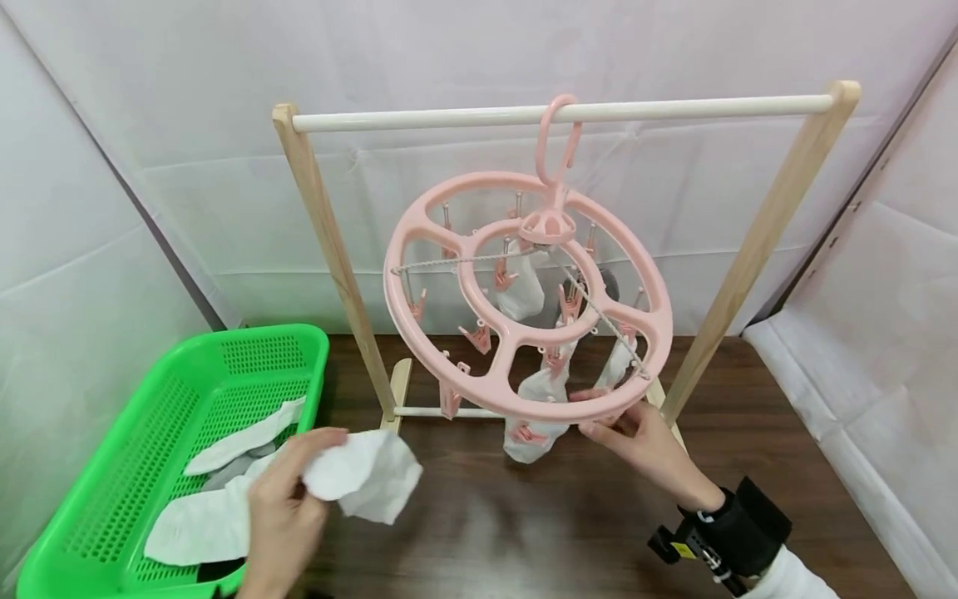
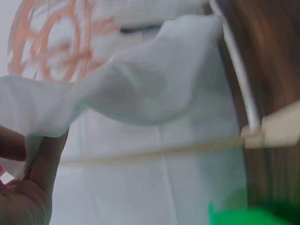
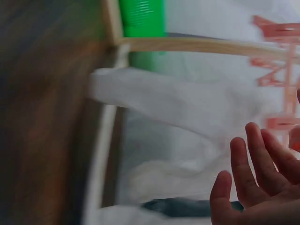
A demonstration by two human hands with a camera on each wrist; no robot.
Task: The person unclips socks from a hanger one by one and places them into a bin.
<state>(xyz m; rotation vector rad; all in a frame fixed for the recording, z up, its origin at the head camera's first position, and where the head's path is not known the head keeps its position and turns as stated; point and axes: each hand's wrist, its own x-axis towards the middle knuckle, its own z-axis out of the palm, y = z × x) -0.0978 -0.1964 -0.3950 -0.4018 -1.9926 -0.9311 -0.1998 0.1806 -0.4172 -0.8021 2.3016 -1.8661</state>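
Observation:
My left hand (image 1: 288,507) pinches a white sock (image 1: 367,474) beside the green basket. In the left wrist view the sock (image 2: 140,79) stretches out sideways from the thumb and fingers. A round pink clip hanger (image 1: 494,388) hangs tilted from a rack bar. My right hand (image 1: 651,445) is at the hanger's lower right rim; whether it touches the rim is unclear. Its fingers (image 3: 255,159) look spread and fairly straight in the right wrist view, holding nothing visible. White socks (image 1: 540,387) and a grey sock (image 1: 609,285) hang under the ring, among pink clips (image 1: 451,395).
The rack has a white top bar (image 1: 419,120) and wooden posts (image 1: 771,225). At left, the green basket (image 1: 318,374) contains white socks (image 1: 243,437) and darker ones. White sheeting (image 1: 224,83) encloses a dark wooden surface (image 1: 464,532).

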